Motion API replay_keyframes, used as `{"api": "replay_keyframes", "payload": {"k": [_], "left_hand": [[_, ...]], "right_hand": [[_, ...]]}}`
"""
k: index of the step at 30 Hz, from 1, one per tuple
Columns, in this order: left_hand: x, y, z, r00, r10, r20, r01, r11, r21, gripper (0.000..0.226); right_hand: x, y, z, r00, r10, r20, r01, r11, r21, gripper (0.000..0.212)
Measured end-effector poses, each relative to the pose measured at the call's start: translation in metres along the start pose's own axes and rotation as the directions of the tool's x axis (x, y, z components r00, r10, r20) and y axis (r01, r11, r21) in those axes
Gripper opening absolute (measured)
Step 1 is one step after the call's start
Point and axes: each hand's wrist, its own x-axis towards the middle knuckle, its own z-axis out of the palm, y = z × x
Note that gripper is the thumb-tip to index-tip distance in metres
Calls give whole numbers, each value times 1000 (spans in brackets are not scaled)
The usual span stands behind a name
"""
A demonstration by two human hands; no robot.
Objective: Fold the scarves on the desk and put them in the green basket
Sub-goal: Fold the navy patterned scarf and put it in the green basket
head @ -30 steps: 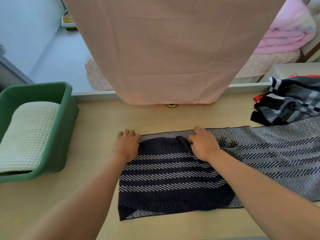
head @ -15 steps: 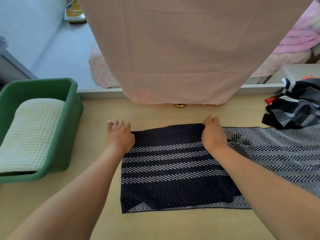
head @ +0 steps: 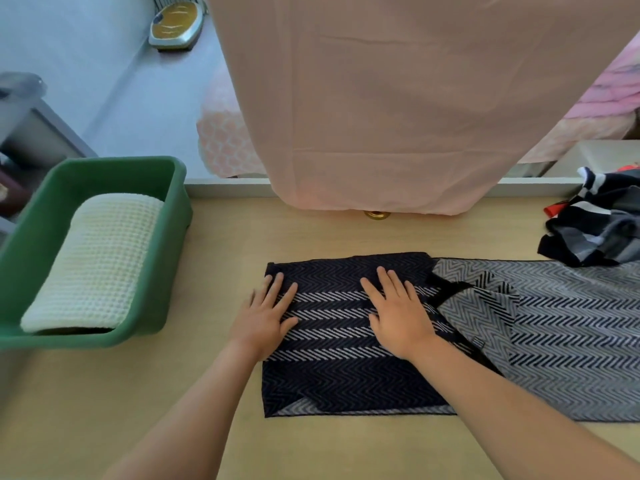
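left hand flat, right hand flat

Soft, diffuse light is covering the desk, leaving only faint shadows. The floor at upper left is glaring pale blue. Wide-angle distortion is bending the edges; the near forearms are blurring slightly.

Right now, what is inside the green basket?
Inside the green basket lies one folded cream waffle-textured cloth, which fills most of it. Whether anything lies beneath that cloth cannot be seen, because it covers the floor of the basket.
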Motion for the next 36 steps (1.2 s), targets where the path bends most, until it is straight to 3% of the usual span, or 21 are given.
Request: {"api": "replay_keyframes", "payload": {"k": [2, 4, 8, 10, 15, 19, 21, 23, 25, 27, 32, 36], "left_hand": [[-7, -7, -2, 998, -64, -18, 65, 996, 59, 62], [-20, -7, -1, 987, -77, -140, 80, 997, 16, 58], [-58, 9, 10, 930, 192, -312, -233, 968, -97, 44], [-76, 17, 19, 941, 247, -230, -277, 954, -110, 56], [-89, -2, 31, 982, 191, 10, -190, 980, -53, 94], [-97, -29, 27, 993, 93, 72, -95, 995, 23, 113], [-106, -37, 28, 998, 66, 22, -67, 997, 40, 114], [-119, -39, 30, 984, 125, -126, -119, 991, 54, 102], [-130, -36, 38, 932, 224, -287, -221, 974, 41, 67], [-136, -30, 42, 905, 242, -349, -266, 964, -20, 43], [-135, -25, 50, 924, 189, -333, -215, 976, -44, 25], [-139, -39, 45, 951, 163, -263, -200, 972, -121, 15]], "right_hand": [[-12, -7, 2, 995, -97, 3, 97, 993, 63, 74], [-26, -14, 6, 983, -184, 23, 181, 978, 98, 79], [-48, -33, 19, 976, -215, 42, 212, 975, 65, 83], [-56, -45, 27, 980, -182, 85, 180, 983, 26, 83], [-59, -74, 28, 978, -89, 187, 82, 996, 43, 82], [-61, -90, 23, 973, -135, 186, 113, 986, 125, 80], [-71, -94, 24, 982, -145, 121, 128, 982, 140, 74], [-84, -93, 28, 983, -178, 40, 172, 978, 118, 60], [-94, -93, 32, 981, -194, -1, 193, 975, 106, 45], [-99, -93, 36, 985, -173, -13, 174, 980, 97, 35], [-100, -96, 38, 989, -145, -39, 146, 988, 39, 33], [-102, -97, 38, 993, -115, -22, 116, 988, 101, 37]]}}
